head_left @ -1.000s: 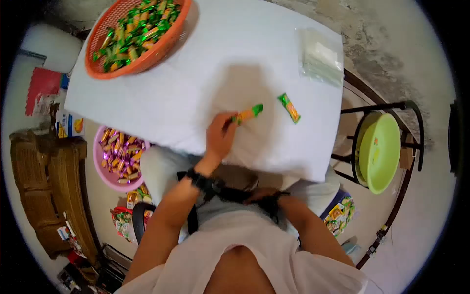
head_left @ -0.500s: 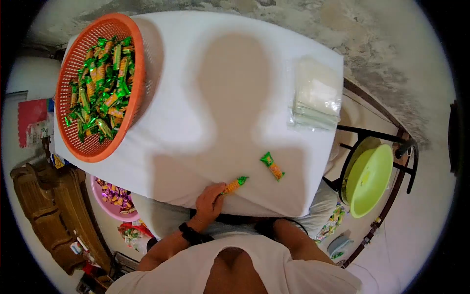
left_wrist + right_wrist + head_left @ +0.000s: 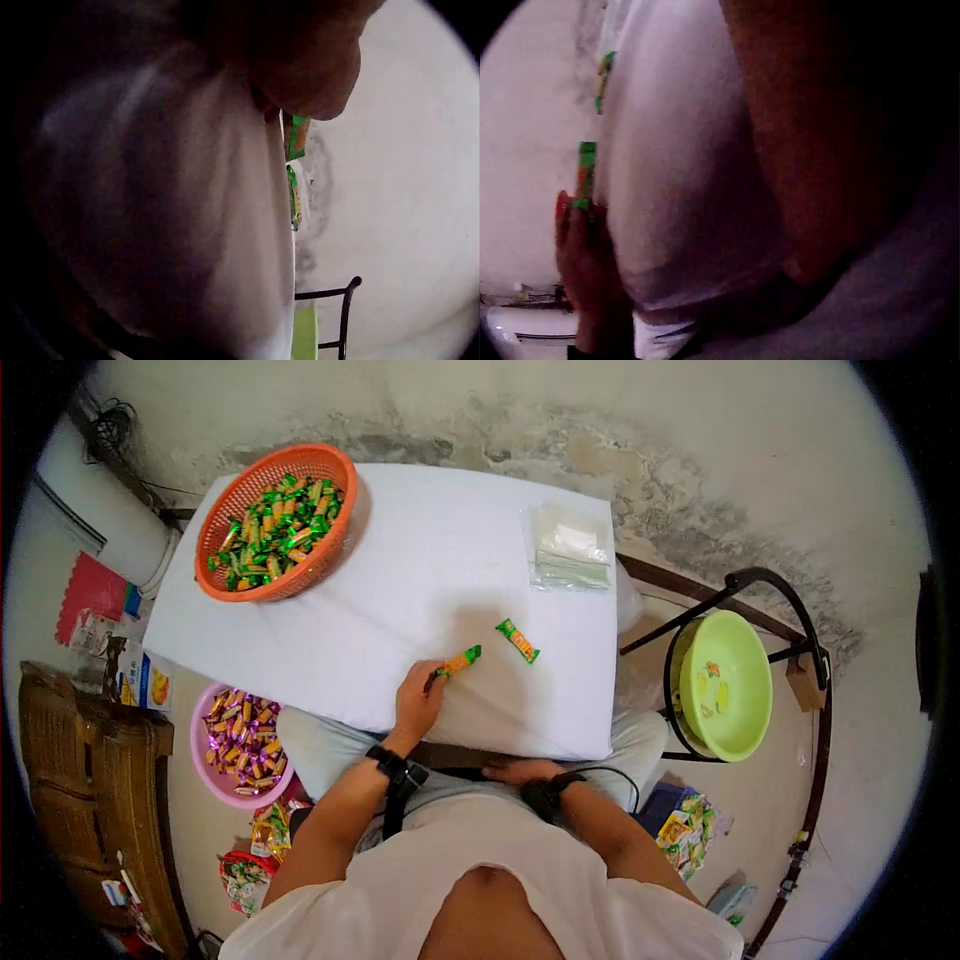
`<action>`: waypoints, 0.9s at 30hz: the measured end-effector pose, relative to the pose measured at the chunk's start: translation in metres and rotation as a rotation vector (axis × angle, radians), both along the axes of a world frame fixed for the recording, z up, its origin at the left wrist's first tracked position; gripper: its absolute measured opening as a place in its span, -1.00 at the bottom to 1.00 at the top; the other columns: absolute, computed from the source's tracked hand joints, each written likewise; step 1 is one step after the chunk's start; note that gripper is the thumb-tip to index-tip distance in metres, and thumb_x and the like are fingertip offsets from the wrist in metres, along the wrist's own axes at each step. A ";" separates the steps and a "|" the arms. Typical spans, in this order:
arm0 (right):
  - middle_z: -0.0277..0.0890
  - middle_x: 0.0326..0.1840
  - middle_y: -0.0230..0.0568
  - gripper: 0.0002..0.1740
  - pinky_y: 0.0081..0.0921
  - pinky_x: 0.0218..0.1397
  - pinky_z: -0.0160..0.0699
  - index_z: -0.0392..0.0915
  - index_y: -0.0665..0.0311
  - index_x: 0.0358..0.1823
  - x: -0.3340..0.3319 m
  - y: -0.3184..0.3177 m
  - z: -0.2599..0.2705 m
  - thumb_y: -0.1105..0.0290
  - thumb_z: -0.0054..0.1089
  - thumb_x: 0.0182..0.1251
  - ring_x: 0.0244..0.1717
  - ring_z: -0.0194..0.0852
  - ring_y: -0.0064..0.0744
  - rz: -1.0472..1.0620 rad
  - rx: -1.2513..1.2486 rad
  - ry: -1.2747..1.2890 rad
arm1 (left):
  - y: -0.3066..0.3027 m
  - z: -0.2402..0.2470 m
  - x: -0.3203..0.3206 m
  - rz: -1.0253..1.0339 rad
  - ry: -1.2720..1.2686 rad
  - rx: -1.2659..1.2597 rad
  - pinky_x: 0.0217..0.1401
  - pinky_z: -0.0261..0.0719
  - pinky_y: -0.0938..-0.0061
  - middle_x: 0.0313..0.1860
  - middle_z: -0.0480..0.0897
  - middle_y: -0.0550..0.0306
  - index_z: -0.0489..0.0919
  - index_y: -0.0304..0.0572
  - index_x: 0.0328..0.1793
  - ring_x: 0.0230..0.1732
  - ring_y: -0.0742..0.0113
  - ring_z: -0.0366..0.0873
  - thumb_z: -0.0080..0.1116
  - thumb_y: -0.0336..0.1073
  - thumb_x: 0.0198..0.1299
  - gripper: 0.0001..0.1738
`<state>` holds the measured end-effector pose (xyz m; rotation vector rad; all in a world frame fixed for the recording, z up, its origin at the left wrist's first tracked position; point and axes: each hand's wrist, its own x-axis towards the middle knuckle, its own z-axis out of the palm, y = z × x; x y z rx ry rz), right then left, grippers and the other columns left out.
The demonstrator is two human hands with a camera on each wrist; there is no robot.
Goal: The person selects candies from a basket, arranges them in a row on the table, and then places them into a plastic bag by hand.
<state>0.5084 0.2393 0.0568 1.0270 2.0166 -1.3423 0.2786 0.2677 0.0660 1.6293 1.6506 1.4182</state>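
My left hand (image 3: 418, 698) is over the near part of the white-covered table (image 3: 400, 590) and pinches one end of a wrapped snack bar (image 3: 460, 661) in green and orange foil. The bar's other end points away to the right. A second bar (image 3: 518, 641) of the same kind lies just beyond it on the cloth. In the right wrist view the left hand's fingers (image 3: 577, 232) grip the bar (image 3: 586, 169) from below. My right hand (image 3: 523, 770) rests by the lap at the table's near edge, with nothing seen in it; its fingers are partly hidden.
An orange basket (image 3: 348, 510) full of the same green bars stands at the back left. Clear plastic bags (image 3: 572, 550) lie at the back right. Beside the table are a pink basin (image 3: 200, 760) of purple-wrapped sweets and a lime-green basin (image 3: 750, 700) on a black-framed chair (image 3: 700, 605).
The head view has shifted and tilted, so the table sits differently in frame. My left hand still holds the bar near the table's front; the second bar stays on the cloth.
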 end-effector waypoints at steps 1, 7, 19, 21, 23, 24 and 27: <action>0.09 0.49 -0.13 -0.26 -0.36 0.55 -0.26 0.16 0.11 0.45 0.000 0.006 -0.001 -0.21 -0.31 0.43 0.49 -0.03 -0.13 0.005 0.024 0.011 | 0.003 0.000 -0.002 0.005 0.011 0.024 -0.16 0.53 0.43 -0.23 0.58 -0.04 0.55 -0.27 -0.05 -0.24 0.13 0.57 0.13 -0.53 0.13 -0.76; 0.52 0.13 -0.21 -0.45 -0.46 0.28 0.31 0.36 0.29 0.28 0.004 0.019 0.017 0.03 -0.08 0.46 0.16 0.42 -0.36 -0.078 -0.067 0.456 | 0.012 -0.016 -0.006 0.019 -0.130 -0.158 -0.27 0.54 0.51 -0.29 0.60 0.04 0.56 -0.28 -0.01 -0.37 0.36 0.59 0.09 -0.45 0.22 -0.78; 0.48 -0.07 -0.03 -0.56 -0.18 -0.01 0.48 0.47 0.18 0.08 -0.009 0.109 0.030 0.38 0.22 0.11 -0.01 0.42 -0.03 -0.609 1.056 0.376 | 0.045 -0.015 0.003 -0.169 -0.470 -0.431 -0.43 0.49 0.61 -0.29 0.63 0.17 0.58 -0.23 0.07 -0.39 0.48 0.61 0.01 -0.39 0.30 -0.74; 0.47 -0.04 -0.04 -0.54 -0.16 0.01 0.46 0.46 0.18 0.11 -0.012 0.117 0.014 0.38 0.21 0.11 0.03 0.39 -0.03 -0.601 1.085 0.350 | 0.053 -0.017 0.003 -0.185 -0.318 -0.376 -0.42 0.48 0.61 -0.33 0.64 0.17 0.60 -0.24 0.01 -0.41 0.48 0.59 0.02 -0.38 0.30 -0.77; 0.46 0.00 -0.05 -0.52 -0.14 0.03 0.44 0.44 0.17 0.13 -0.016 0.119 0.006 0.38 0.20 0.11 0.07 0.36 -0.03 -0.584 1.112 0.319 | 0.062 -0.013 0.003 -0.156 -0.340 -0.413 -0.42 0.48 0.61 -0.35 0.64 0.16 0.60 -0.25 -0.03 -0.42 0.49 0.58 0.02 -0.38 0.29 -0.79; 0.45 0.03 -0.06 -0.50 -0.14 0.04 0.42 0.42 0.17 0.16 -0.019 0.118 0.007 0.39 0.19 0.12 0.08 0.36 -0.03 -0.586 1.193 0.486 | 0.066 -0.010 0.004 -0.134 -0.361 -0.433 -0.42 0.48 0.61 -0.37 0.64 0.16 0.60 -0.26 -0.06 -0.43 0.49 0.57 0.02 -0.39 0.29 -0.80; 0.46 0.05 -0.09 -0.50 -0.15 0.06 0.38 0.39 0.17 0.20 -0.038 0.101 0.041 0.40 0.15 0.17 0.09 0.37 -0.04 -0.498 1.218 0.594 | 0.074 0.000 0.013 -0.169 -0.473 -0.442 -0.41 0.48 0.64 -0.38 0.62 0.24 0.59 -0.25 -0.06 -0.42 0.52 0.54 0.06 -0.35 0.29 -0.81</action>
